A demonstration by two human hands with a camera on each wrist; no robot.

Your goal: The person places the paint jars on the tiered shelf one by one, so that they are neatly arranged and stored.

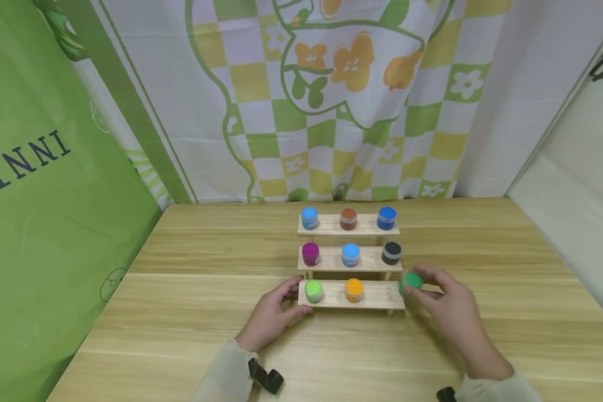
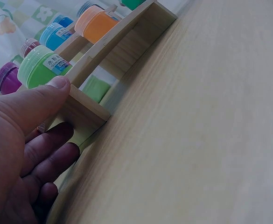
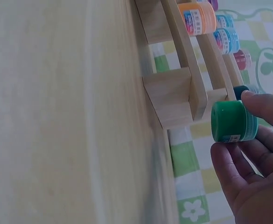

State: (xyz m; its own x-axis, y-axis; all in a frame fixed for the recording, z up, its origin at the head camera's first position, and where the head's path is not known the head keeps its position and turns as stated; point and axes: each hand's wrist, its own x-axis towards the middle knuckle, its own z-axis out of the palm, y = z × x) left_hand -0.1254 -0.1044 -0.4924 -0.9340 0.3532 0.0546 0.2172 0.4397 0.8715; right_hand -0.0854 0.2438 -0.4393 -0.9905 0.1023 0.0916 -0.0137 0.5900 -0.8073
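Note:
A three-tier wooden rack (image 1: pixel 377 302) stands on the table and bears small paint jars. My left hand (image 1: pixel 271 312) holds the left end of its lowest tier, thumb at the front corner and fingers toward the back. In the left wrist view the thumb (image 2: pixel 57 86) lies against the shelf corner beside a light green jar (image 2: pixel 36 67). My right hand (image 1: pixel 452 307) pinches a green paint jar (image 1: pixel 412 281) between thumb and fingers, just off the lowest tier's right end. In the right wrist view that jar (image 3: pixel 227 122) is tilted sideways in the picture.
The lowest tier also carries an orange jar (image 1: pixel 354 290). Purple (image 1: pixel 310 254), light blue (image 1: pixel 350 254) and black (image 1: pixel 392 253) jars stand on the middle tier. Up top are light blue, brown (image 1: pixel 348 219) and dark blue jars. A patterned curtain (image 1: pixel 331 139) hangs behind the table (image 1: pixel 206 251).

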